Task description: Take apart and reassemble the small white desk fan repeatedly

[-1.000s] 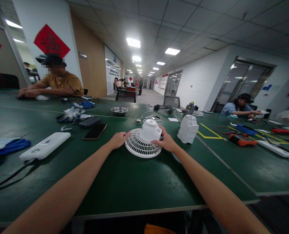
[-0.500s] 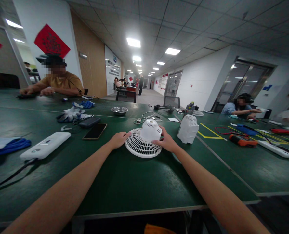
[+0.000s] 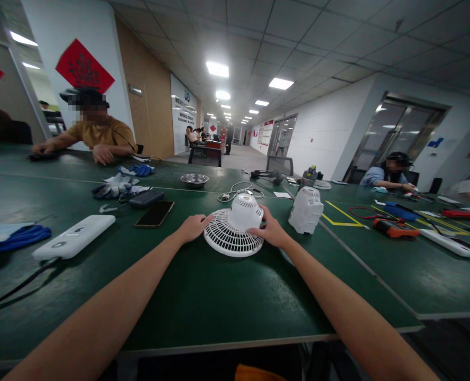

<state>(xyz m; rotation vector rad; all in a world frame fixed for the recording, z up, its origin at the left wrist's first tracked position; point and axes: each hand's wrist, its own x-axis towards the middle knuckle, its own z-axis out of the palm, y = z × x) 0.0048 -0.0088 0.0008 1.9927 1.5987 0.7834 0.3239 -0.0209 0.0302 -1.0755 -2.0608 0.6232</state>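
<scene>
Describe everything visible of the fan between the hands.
The fan is white and looks plastic: a round slatted grille with a domed, vented housing on top. It lies grille down on the green table. The left hand touches the grille's left rim; the right hand cups the housing's right side. Its underside is hidden.

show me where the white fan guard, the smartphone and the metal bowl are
White fan guard [image 3: 227,239]: head view, on its slats.
Smartphone [image 3: 154,215]: head view, on its dark screen.
Metal bowl [image 3: 194,184]: head view, on its near outer wall.
</scene>
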